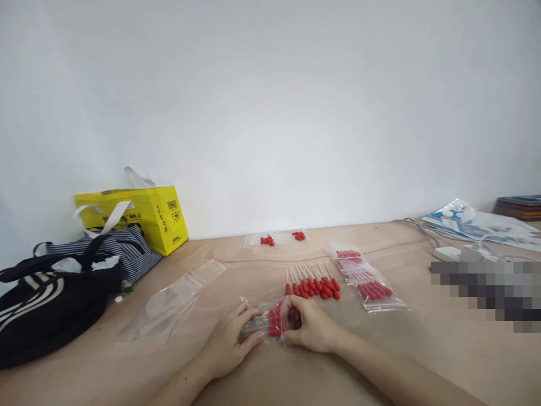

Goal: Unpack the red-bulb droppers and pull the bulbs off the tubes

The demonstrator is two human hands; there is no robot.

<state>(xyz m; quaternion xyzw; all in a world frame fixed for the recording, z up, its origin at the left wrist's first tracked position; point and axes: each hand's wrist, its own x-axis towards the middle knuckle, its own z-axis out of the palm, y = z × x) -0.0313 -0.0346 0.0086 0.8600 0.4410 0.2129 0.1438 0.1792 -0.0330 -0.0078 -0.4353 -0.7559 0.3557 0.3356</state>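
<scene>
My left hand (231, 338) and my right hand (310, 324) both grip a small clear zip bag (270, 322) filled with droppers that have red rubber bulbs. The bag lies on the tan table between the hands, left fingers over its tube end, right fingers at its bulb end. Just beyond it a loose row of droppers (313, 282) lies on the table. A filled, sealed bag of droppers (366, 277) lies to their right.
Empty clear zip bags (177, 296) lie left of the hands. Loose red bulbs (282, 238) sit on plastic near the wall. A yellow paper bag (146, 214), a striped bag and a black bag (46, 307) crowd the left. Printed sheets (477, 225) and cables lie at the right.
</scene>
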